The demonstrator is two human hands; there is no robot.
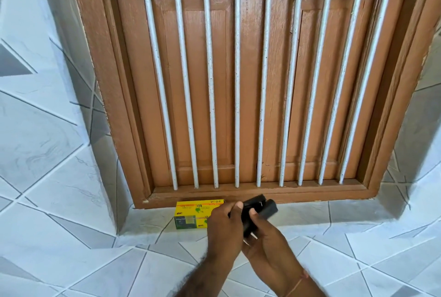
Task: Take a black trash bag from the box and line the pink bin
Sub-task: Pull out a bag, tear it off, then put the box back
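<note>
**A:** Hands first: where are they, and what have they got?

**B:** Both at 6 o'clock, low centre. Left hand [223, 224] and right hand [265, 244] are each clamped on a black trash bag roll [256, 211], fingers [253, 212] curled round it, thumb on top. One end of the roll sticks out toward 1 o'clock.

**A:** And the box?

**B:** Yellow trash bag box [194, 213] sits on the tiled ledge [334, 213] at about 7 o'clock, just beside the left hand, right up against the brown wooden window frame [238, 197]. White bars [237, 82] run up at 12.

**A:** Pink bin?

**B:** Can't see it.
</note>
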